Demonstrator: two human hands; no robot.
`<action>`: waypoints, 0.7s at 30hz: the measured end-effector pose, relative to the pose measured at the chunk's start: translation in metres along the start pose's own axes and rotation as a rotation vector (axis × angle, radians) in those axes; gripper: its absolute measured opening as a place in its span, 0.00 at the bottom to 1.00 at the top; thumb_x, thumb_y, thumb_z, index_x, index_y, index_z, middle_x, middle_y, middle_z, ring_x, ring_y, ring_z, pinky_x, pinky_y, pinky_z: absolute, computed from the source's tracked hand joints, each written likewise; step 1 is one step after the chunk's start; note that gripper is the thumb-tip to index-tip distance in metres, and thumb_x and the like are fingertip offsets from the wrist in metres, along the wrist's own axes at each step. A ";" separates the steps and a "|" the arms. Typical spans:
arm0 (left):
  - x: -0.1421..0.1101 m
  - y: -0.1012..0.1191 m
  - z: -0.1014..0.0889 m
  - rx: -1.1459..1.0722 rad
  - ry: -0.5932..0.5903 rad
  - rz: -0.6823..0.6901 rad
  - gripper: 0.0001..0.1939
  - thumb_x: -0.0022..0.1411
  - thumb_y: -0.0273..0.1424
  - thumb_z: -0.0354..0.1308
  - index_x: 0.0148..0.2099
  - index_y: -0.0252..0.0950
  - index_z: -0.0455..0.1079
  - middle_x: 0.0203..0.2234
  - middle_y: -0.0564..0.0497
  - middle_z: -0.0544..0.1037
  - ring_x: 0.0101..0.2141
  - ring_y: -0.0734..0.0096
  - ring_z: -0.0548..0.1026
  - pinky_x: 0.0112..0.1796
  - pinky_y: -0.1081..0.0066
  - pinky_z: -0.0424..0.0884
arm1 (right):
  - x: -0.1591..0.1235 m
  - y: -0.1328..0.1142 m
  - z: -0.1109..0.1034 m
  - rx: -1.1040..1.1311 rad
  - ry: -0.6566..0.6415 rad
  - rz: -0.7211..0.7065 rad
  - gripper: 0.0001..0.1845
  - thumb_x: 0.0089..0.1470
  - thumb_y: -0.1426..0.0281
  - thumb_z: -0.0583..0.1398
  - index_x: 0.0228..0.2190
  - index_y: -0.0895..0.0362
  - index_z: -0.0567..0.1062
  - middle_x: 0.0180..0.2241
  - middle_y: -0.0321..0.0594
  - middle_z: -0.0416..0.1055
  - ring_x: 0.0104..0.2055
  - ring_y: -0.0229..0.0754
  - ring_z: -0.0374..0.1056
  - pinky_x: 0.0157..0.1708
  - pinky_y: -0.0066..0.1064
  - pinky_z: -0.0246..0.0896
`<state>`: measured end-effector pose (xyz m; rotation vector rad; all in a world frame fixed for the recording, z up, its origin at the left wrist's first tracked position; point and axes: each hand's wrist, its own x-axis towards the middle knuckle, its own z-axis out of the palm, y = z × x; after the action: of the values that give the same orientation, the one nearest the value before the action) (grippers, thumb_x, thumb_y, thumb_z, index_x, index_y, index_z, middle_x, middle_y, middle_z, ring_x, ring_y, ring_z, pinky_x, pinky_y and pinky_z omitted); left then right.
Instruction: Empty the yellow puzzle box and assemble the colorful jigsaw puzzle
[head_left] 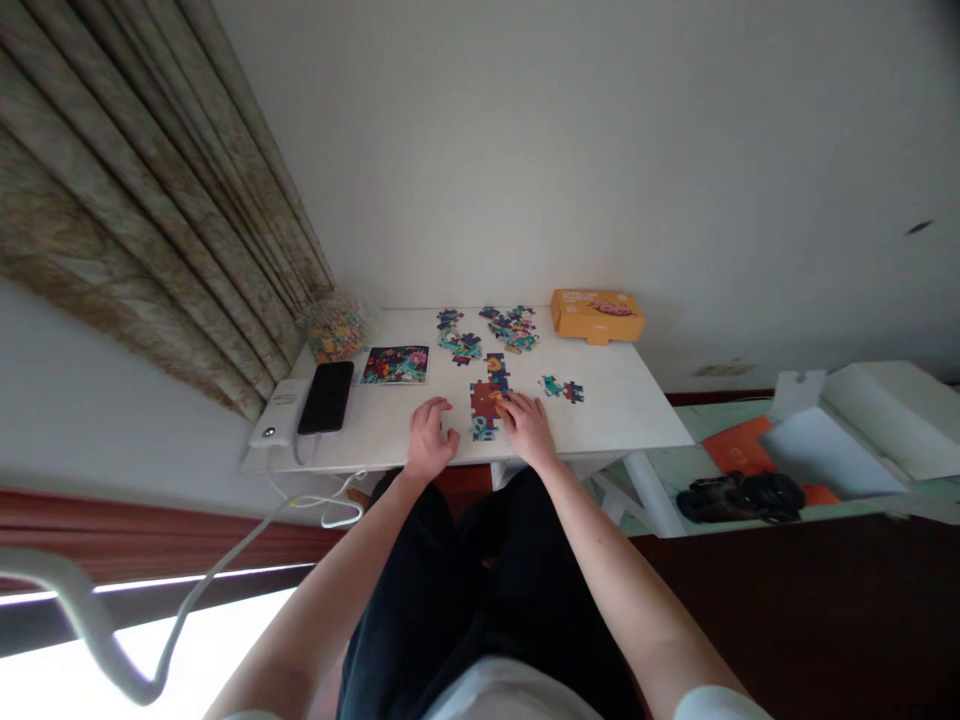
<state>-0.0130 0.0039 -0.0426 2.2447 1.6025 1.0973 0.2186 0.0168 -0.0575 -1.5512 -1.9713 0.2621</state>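
On a white table (622, 415) lies a partly joined jigsaw (486, 398) in dark blue, red and orange. My right hand (529, 426) rests at its right edge with the fingertips pressed on the pieces. My left hand (430, 437) lies on the table just left of the jigsaw, fingers loosely curled and apart, holding nothing. Loose colourful pieces (510, 327) are heaped at the back of the table. A small joined pair (562, 388) sits to the right.
A picture card (395, 364) lies at the left. A black phone (327, 396) sits on a white power bank (276, 415) with a trailing cable. A bag of pieces (336, 327) and an orange box (598, 314) stand by the wall. Black sandals (739, 496) lie on the floor at the right.
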 end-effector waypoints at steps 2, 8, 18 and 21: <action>0.002 -0.012 -0.001 -0.021 0.031 -0.088 0.26 0.53 0.23 0.58 0.56 0.35 0.66 0.56 0.39 0.72 0.58 0.52 0.71 0.60 0.54 0.67 | 0.001 0.002 0.000 0.008 0.039 0.008 0.17 0.67 0.70 0.53 0.49 0.53 0.79 0.57 0.50 0.74 0.61 0.53 0.66 0.65 0.57 0.52; 0.009 -0.046 -0.023 -0.085 -0.227 -0.233 0.32 0.58 0.30 0.63 0.64 0.36 0.63 0.54 0.40 0.76 0.50 0.58 0.78 0.58 0.55 0.72 | 0.001 0.007 0.002 0.074 0.118 -0.005 0.16 0.64 0.73 0.53 0.45 0.54 0.80 0.49 0.50 0.76 0.54 0.53 0.68 0.60 0.49 0.61; 0.026 -0.053 -0.040 -0.110 -0.329 -0.285 0.30 0.49 0.21 0.70 0.54 0.40 0.73 0.41 0.49 0.81 0.44 0.59 0.80 0.53 0.57 0.75 | 0.002 0.014 0.006 0.105 0.136 -0.012 0.13 0.62 0.72 0.55 0.44 0.55 0.78 0.47 0.51 0.75 0.51 0.54 0.69 0.57 0.49 0.63; 0.028 -0.048 -0.034 -0.218 -0.263 -0.327 0.29 0.46 0.18 0.69 0.52 0.39 0.74 0.41 0.49 0.79 0.40 0.64 0.80 0.50 0.60 0.77 | 0.002 0.015 0.005 0.211 0.183 0.023 0.13 0.62 0.71 0.54 0.42 0.54 0.78 0.45 0.49 0.76 0.51 0.53 0.70 0.57 0.47 0.64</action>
<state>-0.0662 0.0384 -0.0309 1.8196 1.5804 0.8084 0.2272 0.0245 -0.0681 -1.4107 -1.7274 0.3151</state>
